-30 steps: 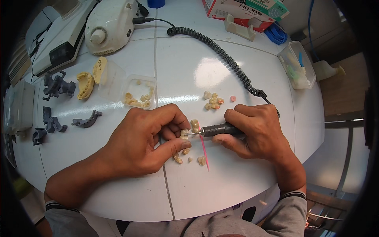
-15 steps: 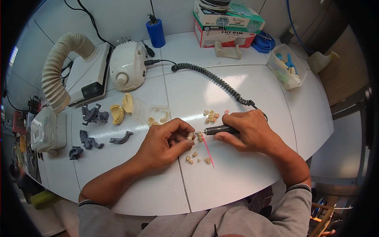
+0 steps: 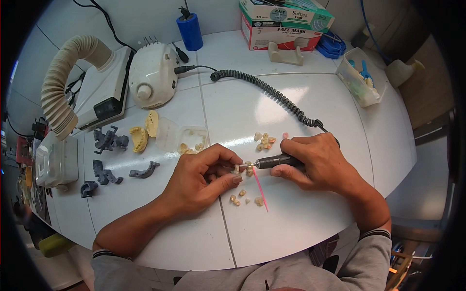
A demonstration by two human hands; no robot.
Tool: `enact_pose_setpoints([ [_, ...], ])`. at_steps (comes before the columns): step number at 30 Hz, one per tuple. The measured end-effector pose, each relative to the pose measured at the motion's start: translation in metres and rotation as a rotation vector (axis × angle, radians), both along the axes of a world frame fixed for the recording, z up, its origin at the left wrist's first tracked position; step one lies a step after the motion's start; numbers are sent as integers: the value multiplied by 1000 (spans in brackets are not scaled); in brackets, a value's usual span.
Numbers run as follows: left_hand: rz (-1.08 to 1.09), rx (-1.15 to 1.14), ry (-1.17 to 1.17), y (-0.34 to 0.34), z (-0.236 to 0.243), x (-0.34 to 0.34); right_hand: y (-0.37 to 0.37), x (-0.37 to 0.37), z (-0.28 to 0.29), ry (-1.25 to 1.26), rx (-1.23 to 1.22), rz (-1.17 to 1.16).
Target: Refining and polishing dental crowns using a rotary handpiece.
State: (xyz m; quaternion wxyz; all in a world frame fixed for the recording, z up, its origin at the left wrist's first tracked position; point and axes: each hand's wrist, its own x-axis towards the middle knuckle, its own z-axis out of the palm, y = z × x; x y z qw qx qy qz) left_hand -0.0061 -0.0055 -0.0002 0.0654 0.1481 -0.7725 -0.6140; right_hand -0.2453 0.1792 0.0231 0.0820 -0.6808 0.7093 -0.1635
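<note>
Between the thumb and fingers of my left hand (image 3: 206,175) is a small cream-coloured dental crown (image 3: 236,169). My right hand (image 3: 310,162) wraps round the black body of a rotary handpiece (image 3: 277,161), whose metal tip points left and meets the crown or lies just beside it. More tooth-like pieces (image 3: 265,141) are grouped beyond the handpiece. Several others, such as a small crown (image 3: 242,193), lie scattered nearer to me. A thin pink strip (image 3: 260,190) runs along the table below the handpiece.
A coiled black cord (image 3: 272,89) links the handpiece to a white control unit (image 3: 154,75). To the left are grey dental pieces (image 3: 110,139), yellow plaster models (image 3: 139,139) and an opened clear box (image 3: 193,133). Mask boxes (image 3: 284,36) and a plastic tub (image 3: 357,80) stand behind.
The whole view has shifted slightly. The crown has been turned a little in my left fingers, and the handpiece stays against or close to it.
</note>
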Motion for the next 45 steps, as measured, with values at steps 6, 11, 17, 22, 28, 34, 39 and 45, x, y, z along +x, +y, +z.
enact_pose_setpoints([
  [6, 13, -24, 16, 1, 2, 0, -1, 0, 1, -5, -27, 18],
  [11, 39, -61, 16, 2, 3, 0, -1, 0, 0, 3, 4, 21],
  [17, 64, -74, 19, 5, 5, 0, 0, 0, 1, 22, -1, 35],
  [22, 64, -70, 29, 5, 4, 0, -1, 1, 0, 33, -4, 36],
  [28, 67, -68, 3, 5, 6, -1, -1, 0, -5, 38, -54, 39],
  [34, 87, -71, 24, 6, 3, 0, -1, 2, -7, 19, -118, 62],
  [39, 72, -77, 39, 5, 4, -1, -1, 6, -4, 98, -97, 59],
  [45, 76, -52, -16, 5, 8, -2, -2, 6, -5, 84, -89, 46],
])
